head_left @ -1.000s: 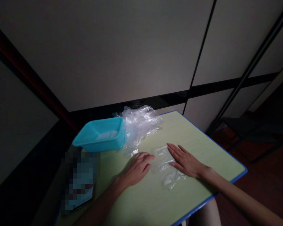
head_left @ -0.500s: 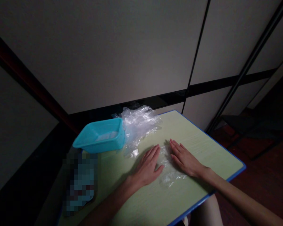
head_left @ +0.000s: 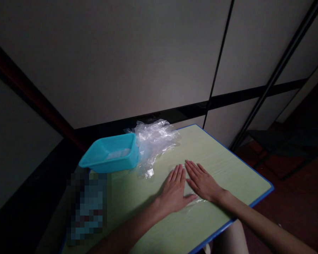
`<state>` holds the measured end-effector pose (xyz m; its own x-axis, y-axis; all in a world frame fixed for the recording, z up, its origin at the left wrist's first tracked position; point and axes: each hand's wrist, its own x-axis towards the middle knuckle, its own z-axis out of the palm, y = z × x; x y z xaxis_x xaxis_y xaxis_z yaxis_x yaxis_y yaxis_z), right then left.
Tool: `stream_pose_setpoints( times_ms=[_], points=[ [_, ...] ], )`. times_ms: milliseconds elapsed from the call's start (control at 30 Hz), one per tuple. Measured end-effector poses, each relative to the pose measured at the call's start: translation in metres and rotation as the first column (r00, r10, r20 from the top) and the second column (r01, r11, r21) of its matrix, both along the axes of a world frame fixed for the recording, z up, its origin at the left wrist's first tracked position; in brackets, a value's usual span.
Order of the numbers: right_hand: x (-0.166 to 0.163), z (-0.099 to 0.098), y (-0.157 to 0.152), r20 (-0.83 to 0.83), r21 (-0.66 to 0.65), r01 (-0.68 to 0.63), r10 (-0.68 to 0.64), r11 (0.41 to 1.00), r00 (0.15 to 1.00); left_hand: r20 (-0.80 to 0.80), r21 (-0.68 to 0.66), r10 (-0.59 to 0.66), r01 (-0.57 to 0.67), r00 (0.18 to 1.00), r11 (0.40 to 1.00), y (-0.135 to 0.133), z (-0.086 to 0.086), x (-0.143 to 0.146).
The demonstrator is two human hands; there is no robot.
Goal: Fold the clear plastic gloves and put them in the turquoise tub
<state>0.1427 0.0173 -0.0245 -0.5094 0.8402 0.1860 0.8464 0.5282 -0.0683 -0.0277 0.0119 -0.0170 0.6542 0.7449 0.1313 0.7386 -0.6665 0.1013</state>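
Note:
A clear plastic bag (head_left: 188,192) lies flat on the pale green tabletop, largely covered by my hands. My left hand (head_left: 175,190) rests palm down on its left part, fingers stretched out and thumb pointing right across the plastic. Palm down on its right part is my right hand (head_left: 202,181), its fingers straight and angled up to the left. The fingertips of both hands nearly meet at the far end of the bag. Neither hand grasps anything.
At the table's (head_left: 222,165) far left stands a turquoise plastic basin (head_left: 122,164) with something whitish inside. Beside it lies a heap of crumpled clear plastic bags (head_left: 156,137). A blurred-out item (head_left: 88,208) sits near the left edge. Cabinet panels (head_left: 148,63) rise behind the table.
My left hand has slid right over the plastic bag, and my right hand has shifted slightly left, so the gap between them is narrower. Less of the bag shows.

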Motion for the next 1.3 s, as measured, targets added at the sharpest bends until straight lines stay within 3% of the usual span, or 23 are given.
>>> stream_pose_setpoints(
  times_ms=[467, 767, 900, 1133, 1300],
  points=[
    [0.002, 0.0, 0.0, -0.012, 0.009, 0.004, -0.004, 1.0, 1.0, -0.038, -0.016, 0.072, -0.073, 0.997, 0.997, -0.006, 0.0, -0.018],
    [0.038, -0.008, 0.006, -0.01, 0.022, 0.143, -0.143, 0.989, 0.99, -0.017, -0.04, 0.085, -0.085, 0.996, 0.996, -0.007, 0.003, -0.017],
    [0.024, -0.001, 0.008, -0.035, -0.002, 0.202, -0.202, 0.979, 0.979, -0.01, -0.04, 0.083, -0.083, 0.997, 0.996, -0.006, 0.002, -0.017],
    [-0.04, 0.017, 0.003, -0.101, -0.105, -0.025, 0.014, 0.994, 0.995, 0.03, -0.014, 0.061, -0.06, 0.998, 0.998, -0.006, 0.0, -0.016],
    [-0.033, 0.008, 0.005, -0.089, -0.09, -0.053, 0.045, 0.995, 0.995, 0.038, -0.025, 0.062, -0.061, 0.997, 0.998, -0.006, 0.001, -0.017]
  ],
)
